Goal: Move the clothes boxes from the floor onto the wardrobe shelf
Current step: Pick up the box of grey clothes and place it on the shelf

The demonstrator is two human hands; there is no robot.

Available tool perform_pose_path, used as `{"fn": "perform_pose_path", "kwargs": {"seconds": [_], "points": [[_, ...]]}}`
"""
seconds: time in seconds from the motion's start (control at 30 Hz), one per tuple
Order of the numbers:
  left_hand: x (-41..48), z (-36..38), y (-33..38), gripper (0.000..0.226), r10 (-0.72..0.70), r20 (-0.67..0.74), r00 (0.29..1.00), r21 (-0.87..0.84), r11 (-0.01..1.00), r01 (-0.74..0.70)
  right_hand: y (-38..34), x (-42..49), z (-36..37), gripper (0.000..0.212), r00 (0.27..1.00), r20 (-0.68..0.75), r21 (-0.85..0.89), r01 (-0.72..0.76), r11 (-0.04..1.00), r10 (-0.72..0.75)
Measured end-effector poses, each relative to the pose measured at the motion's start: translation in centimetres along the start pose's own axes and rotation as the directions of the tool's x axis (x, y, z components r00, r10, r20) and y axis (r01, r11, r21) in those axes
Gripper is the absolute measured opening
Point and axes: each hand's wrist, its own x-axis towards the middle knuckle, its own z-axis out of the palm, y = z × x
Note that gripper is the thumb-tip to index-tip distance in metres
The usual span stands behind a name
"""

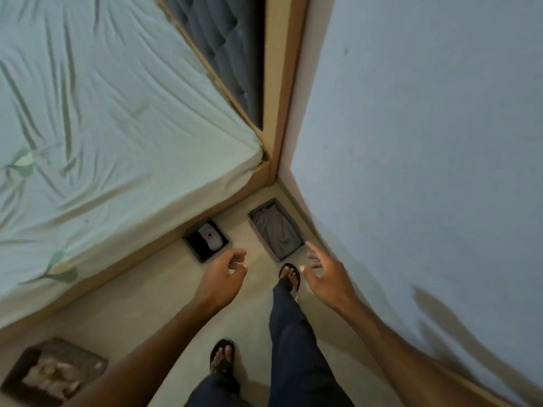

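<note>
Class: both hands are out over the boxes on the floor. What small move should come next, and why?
Probably lower both hands to the grey box by the wall: the left hand and right hand hold nothing, and that box lies on the floor just ahead.

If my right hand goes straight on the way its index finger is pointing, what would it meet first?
Most likely the grey fabric box beside the wall. Your right hand points its index finger at the box's near corner. The hand looks to be held higher than the box, though, so depth is unclear.
</note>
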Motion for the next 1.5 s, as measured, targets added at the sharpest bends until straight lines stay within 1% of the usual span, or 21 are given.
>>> {"fn": "perform_pose_path", "kwargs": {"seconds": [0.1,0.17,0.27,0.4,0.47,0.57,0.63,0.73,0.83,0.87,0.93,0.97,1.03,1.17,1.27,1.37,1.43,1.5], "points": [[6.1,4.2,-0.5,0.036,-0.106,0.013,0.994,0.011,0.994,0.106,3.2,7.6,-0.1,0.056,0.997,0.070,-0.091,-0.034,0.995,0.040],[10.4,6.9,-1.8,0.038,-0.176,0.037,0.984,0.033,0.984,0.175,5.7,12.7,0.4,0.056,0.992,0.123,-0.163,-0.016,0.987,0.037],[17.0,11.1,-5.1,0.041,-0.277,0.066,0.959,0.099,0.958,0.270,10.4,20.7,2.3,0.056,0.976,0.211,-0.289,0.007,0.957,0.057],[24.1,16.2,-10.2,0.046,-0.413,0.082,0.907,0.110,0.908,0.403,16.8,29.5,5.5,0.053,0.953,0.272,-0.425,-0.007,0.905,0.135],[28.0,19.0,-13.3,0.047,-0.419,0.093,0.903,0.139,0.904,0.405,20.1,33.7,7.8,0.051,0.948,0.287,-0.476,0.016,0.879,0.138],[32.8,22.5,-17.4,0.050,-0.422,0.115,0.899,0.188,0.898,0.398,24.2,39.0,11.3,0.049,0.947,0.290,-0.493,0.023,0.870,0.139],[35.6,24.7,-19.9,0.050,-0.433,0.141,0.890,0.177,0.896,0.408,26.7,42.1,13.7,0.048,0.950,0.290,-0.522,0.052,0.851,0.120],[38.7,27.4,-22.7,0.047,-0.450,0.205,0.869,0.162,0.891,0.423,29.8,45.7,16.8,0.034,0.948,0.292,-0.571,0.068,0.818,0.125],[40.6,29.1,-24.5,0.045,-0.448,0.238,0.862,0.155,0.893,0.422,31.7,47.9,18.6,0.031,0.951,0.289,-0.553,0.073,0.830,0.109],[41.0,29.5,-25.2,0.043,-0.437,0.229,0.870,0.158,0.899,0.409,32.0,48.2,18.9,0.031,0.961,0.261,-0.544,0.064,0.836,0.096],[41.0,29.5,-25.7,0.034,-0.418,0.195,0.887,0.169,0.905,0.390,32.0,48.0,19.0,0.025,0.974,0.220,-0.539,0.075,0.839,0.054],[40.7,29.4,-25.7,0.029,-0.413,0.185,0.892,0.172,0.907,0.384,31.8,47.5,18.9,0.022,0.977,0.210,-0.548,0.080,0.833,0.044],[39.6,28.5,-25.1,0.028,-0.409,0.170,0.896,0.191,0.906,0.377,31.0,46.0,18.2,0.019,0.975,0.216,-0.551,0.081,0.831,0.048],[35.6,25.0,-22.3,0.037,-0.390,0.174,0.904,0.249,0.906,0.343,28.8,41.0,16.6,0.037,0.963,0.260,-0.525,0.074,0.848,0.077],[30.4,20.8,-19.1,0.041,-0.373,0.181,0.910,0.251,0.912,0.324,24.9,34.4,14.7,0.040,0.963,0.229,-0.511,-0.004,0.860,0.140],[23.9,16.1,-15.5,0.040,-0.375,0.201,0.905,0.284,0.906,0.313,20.4,27.1,12.9,0.044,0.951,0.259,-0.480,-0.023,0.877,0.167],[19.4,13.0,-12.8,0.036,-0.364,0.220,0.905,0.314,0.905,0.287,16.8,22.1,11.3,0.039,0.953,0.248,-0.463,-0.040,0.885,0.173],[15.6,10.3,-10.6,0.032,-0.321,0.231,0.919,0.362,0.905,0.225,13.5,17.6,10.2,0.034,0.960,0.199,-0.427,-0.095,0.899,0.196]]}}
